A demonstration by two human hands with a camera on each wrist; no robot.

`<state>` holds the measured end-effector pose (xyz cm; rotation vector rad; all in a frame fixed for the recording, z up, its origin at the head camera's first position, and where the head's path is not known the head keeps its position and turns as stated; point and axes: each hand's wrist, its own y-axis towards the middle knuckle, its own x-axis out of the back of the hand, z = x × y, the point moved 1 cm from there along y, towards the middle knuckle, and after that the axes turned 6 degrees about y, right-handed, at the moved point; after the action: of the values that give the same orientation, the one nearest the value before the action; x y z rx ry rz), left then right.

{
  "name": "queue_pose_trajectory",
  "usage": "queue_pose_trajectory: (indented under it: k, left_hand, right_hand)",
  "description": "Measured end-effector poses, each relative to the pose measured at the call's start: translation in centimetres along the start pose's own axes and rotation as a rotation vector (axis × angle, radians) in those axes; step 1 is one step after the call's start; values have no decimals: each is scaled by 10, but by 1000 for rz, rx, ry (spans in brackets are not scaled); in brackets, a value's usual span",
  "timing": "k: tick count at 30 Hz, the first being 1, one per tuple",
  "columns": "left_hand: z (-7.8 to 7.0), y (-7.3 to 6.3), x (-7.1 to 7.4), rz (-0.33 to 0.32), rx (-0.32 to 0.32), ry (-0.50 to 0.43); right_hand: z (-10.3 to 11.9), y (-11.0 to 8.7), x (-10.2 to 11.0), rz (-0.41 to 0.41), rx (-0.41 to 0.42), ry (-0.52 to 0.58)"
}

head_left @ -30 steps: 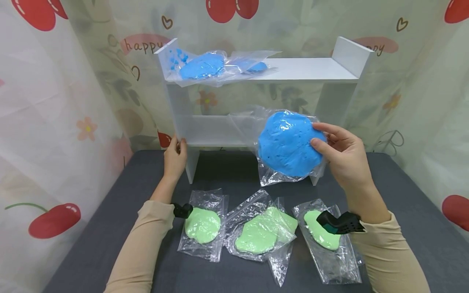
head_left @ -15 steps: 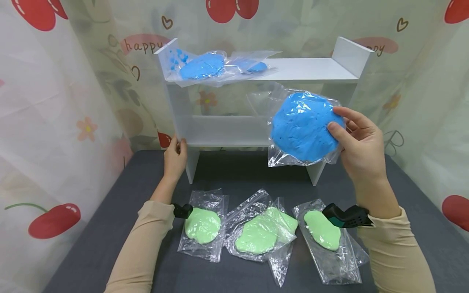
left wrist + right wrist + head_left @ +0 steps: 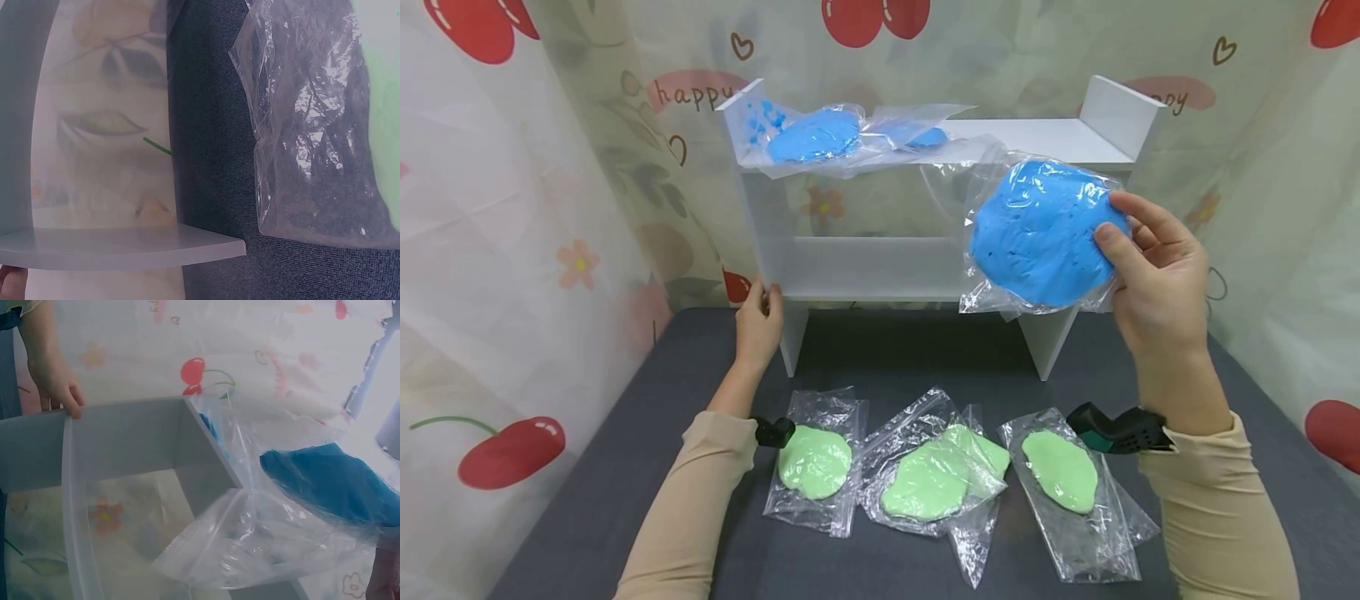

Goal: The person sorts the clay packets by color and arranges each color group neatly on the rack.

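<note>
My right hand (image 3: pixel 1165 287) pinches the right edge of a clear plastic bag of flattened blue clay (image 3: pixel 1043 237), raised before the right half of a white two-tier shelf (image 3: pixel 865 260). Its thumb lies on the front of the bag. In the right wrist view the bag's loose plastic (image 3: pixel 231 544) hangs close to the upper board. My left hand (image 3: pixel 758 325) grips the left side panel of the shelf low down, fingers at its edge. Only a bit of that hand shows in the left wrist view, beneath the panel (image 3: pixel 125 250).
Bagged blue clay (image 3: pixel 816 135) lies on the left of the top board, its plastic overhanging the front. In front of the shelf, bags of green clay (image 3: pixel 815 462) lie in a row on the dark table (image 3: pixel 700 533). Patterned cloth (image 3: pixel 880 50) hangs behind and at both sides.
My right hand has carried the bag of blue clay up and to the right, from the lower board's height to just below the top board. My left hand has stayed on the shelf.
</note>
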<state>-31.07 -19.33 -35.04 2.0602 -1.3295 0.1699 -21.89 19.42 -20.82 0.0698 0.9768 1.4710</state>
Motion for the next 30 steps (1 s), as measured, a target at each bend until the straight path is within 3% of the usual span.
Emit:
queue_pose_trajectory:
  k: [5, 11, 21, 30]
  left_hand:
    - [0, 0, 0, -11, -2, 8]
    - [-1, -1, 1, -6, -3, -10]
    - [0, -1, 1, -3, -13, -7]
    - [1, -1, 0, -3, -9, 6]
  right_hand:
    - [5, 7, -2, 8, 24, 91]
    - [11, 16, -4, -68, 49, 179]
    - [16, 27, -10, -165, 89, 179]
    - [19, 40, -12, -196, 101, 218]
